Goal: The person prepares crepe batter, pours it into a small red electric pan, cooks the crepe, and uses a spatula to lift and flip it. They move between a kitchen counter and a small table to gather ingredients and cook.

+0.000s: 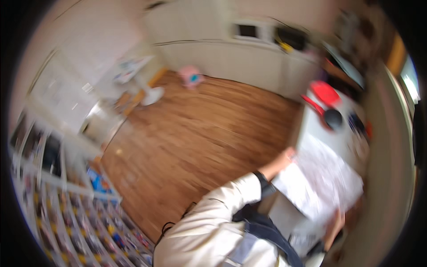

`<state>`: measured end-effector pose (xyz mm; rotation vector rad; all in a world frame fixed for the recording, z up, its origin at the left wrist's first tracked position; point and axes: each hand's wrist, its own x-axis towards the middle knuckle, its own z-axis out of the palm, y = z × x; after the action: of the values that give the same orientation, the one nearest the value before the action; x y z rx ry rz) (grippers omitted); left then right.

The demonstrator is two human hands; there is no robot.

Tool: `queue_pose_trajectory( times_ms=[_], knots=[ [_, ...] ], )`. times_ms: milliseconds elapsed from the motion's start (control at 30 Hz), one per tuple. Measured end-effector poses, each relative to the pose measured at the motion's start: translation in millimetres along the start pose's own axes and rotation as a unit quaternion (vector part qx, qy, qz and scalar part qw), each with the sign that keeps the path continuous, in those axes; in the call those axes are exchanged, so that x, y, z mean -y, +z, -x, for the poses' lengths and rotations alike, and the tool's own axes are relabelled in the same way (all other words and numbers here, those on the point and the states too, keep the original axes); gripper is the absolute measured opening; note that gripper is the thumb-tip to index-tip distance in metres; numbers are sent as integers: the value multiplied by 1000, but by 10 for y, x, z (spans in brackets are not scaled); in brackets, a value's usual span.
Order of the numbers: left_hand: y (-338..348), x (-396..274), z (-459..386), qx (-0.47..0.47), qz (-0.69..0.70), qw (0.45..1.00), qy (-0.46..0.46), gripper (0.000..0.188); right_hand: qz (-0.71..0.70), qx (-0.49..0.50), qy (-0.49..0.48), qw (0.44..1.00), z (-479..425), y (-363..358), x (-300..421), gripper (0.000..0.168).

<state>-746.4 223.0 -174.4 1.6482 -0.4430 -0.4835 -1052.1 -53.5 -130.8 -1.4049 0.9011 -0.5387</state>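
Note:
A crumpled white sheet [325, 173], paper or thin plastic, spreads over the white table [310, 128]; motion blur hides its material. At its far left corner my left hand [282, 163] grips the edge, arm stretched out and a black band at the wrist. My right hand [335, 223] holds the near edge, its fingers partly hidden by the sheet. Beyond the sheet lies a small black pan or ladle [333, 119] with a red handle [313, 104]. A red round dish or lid [325, 92] is just past it.
A dark blue item [356, 123] lies by the table's wall side. Wood flooring [200, 133] stretches left of the table. A pink toy-like object [190, 76] rests by the far wall, near a white pedestal stand [153, 96]. Shelves of small goods [90, 223] line the lower left.

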Motion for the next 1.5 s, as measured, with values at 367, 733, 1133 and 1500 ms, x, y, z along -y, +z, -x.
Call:
queue_pose_trajectory(
  times_ms=[367,733,1133,1500],
  knots=[
    [820,-417,261,133,-490,849,146,63,-9,-77,67,995,-291,128,-215,31],
    [823,-438,543,140,-546,806,178,61,385,-215,-145,886,-32,111,-176,43],
    [926,-404,641,113,-519,826,191,62,544,18,-292,787,110,1094,55,54],
    [701,-238,517,65,-257,957,114,68,545,20,-275,792,88,1083,94,71]
  ],
)
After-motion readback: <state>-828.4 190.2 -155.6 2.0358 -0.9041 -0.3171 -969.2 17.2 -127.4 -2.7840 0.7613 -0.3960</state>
